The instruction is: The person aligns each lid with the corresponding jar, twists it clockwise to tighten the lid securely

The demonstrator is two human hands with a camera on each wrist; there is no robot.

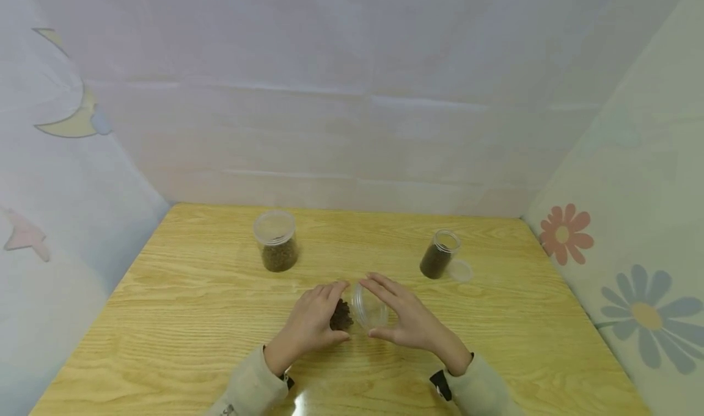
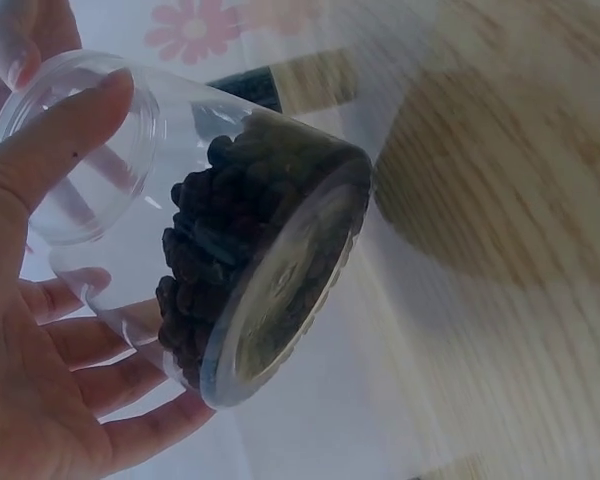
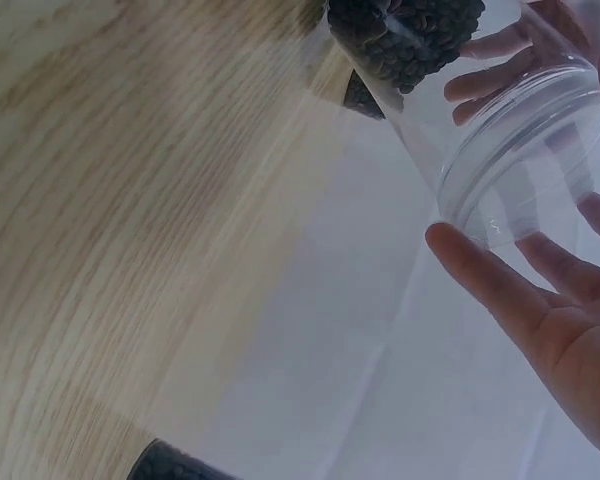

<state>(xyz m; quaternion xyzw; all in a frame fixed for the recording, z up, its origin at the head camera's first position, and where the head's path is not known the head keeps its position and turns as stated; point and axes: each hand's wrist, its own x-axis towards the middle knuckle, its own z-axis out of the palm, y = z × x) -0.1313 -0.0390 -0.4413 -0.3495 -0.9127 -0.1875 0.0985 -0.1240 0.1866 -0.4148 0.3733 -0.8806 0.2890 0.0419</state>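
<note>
A clear plastic jar [image 2: 180, 250] with dark bean-like pieces [image 2: 245, 190] inside is tilted on its side near the front of the table. Its contents lie heaped toward the base, on the left in the head view. My left hand [image 1: 310, 321] curls round the jar body, thumb on one side and fingers on the other. Opposite it, my right hand [image 1: 404, 318] grips the clear lid end [image 3: 535, 150] with spread fingertips and thumb. Whether the jar's base edge touches the table cannot be told.
On the wooden table [image 1: 181, 318], a wide lidded jar [image 1: 278, 254] of brown pieces stands at the back left. A slimmer jar [image 1: 436, 260] of dark contents stands uncovered at the back right, beside a loose clear lid [image 1: 461, 270]. Fabric walls [image 1: 352, 135] border the table.
</note>
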